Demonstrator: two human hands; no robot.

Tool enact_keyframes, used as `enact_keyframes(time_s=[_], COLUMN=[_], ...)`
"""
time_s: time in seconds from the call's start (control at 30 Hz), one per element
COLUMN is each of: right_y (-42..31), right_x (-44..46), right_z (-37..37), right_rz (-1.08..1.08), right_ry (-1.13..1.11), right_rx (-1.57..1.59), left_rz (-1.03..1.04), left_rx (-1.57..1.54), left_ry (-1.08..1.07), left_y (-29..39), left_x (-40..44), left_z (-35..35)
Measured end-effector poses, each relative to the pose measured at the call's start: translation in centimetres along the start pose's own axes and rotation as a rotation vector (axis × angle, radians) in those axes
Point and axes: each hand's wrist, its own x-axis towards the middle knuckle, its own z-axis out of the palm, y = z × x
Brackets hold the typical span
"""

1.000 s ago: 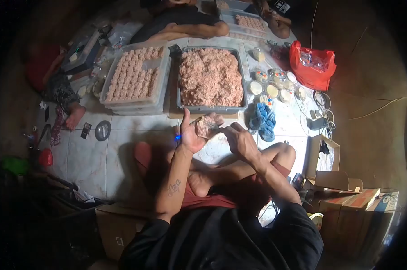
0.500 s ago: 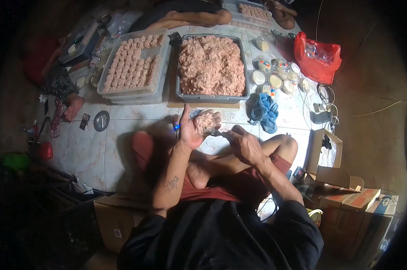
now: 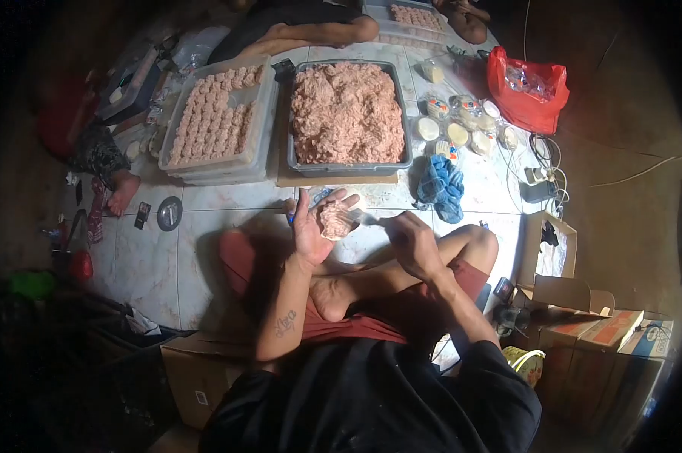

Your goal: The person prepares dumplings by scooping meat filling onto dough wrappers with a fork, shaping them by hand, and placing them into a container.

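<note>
My left hand [image 3: 308,238] is palm up with its fingers stretched, cradling a round, pale dumpling wrapper [image 3: 330,236] topped with pink minced meat [image 3: 333,217]. My right hand [image 3: 415,245] is closed around the handle of a metal fork [image 3: 368,219], whose tip touches the meat from the right. Just beyond both hands stands a grey tub [image 3: 348,168] heaped with the same mince [image 3: 347,113]. To its left, a clear plastic box [image 3: 205,175] contains rows of filled dumplings [image 3: 205,121], with a gap toward its upper right.
Packs of round wrappers [image 3: 457,134] and a blue cloth [image 3: 440,189] lie right of the tub. Beyond them sits a red plastic bag [image 3: 528,90]. Cables and an open cardboard box [image 3: 556,249] are at my right. Other people's legs [image 3: 310,34] show at the back and left.
The fork has shifted slightly up over the meat, and the mince now looks flatter on the wrapper. My left palm has tilted, showing more of the wrapper. The view has shifted slightly.
</note>
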Motion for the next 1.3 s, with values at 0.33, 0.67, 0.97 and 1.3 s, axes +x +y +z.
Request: enact_keyframes(time_s=[0.33,0.67,0.97,1.3], right_y=[-0.1,-3.8,-3.8,-2.3], right_x=[0.3,1.5,1.9,1.8], right_z=[2.9,0.1,1.9,-0.6], right_rz=[0.397,0.195,0.116,-0.094], right_ry=[0.253,0.252,-0.019,-0.189], right_rx=[0.403,0.180,0.166,0.045], left_rz=[-0.076,0.298,0.077,-0.112], left_rx=[-0.049,0.416,0.044,-0.154], left_ry=[-0.285,-0.135,-0.163,-0.127], left_y=[1.0,1.0,0.7,1.2], left_x=[-1.9,-2.2,-1.3,-0.8], left_z=[0.7,0.9,0.2,-1.4])
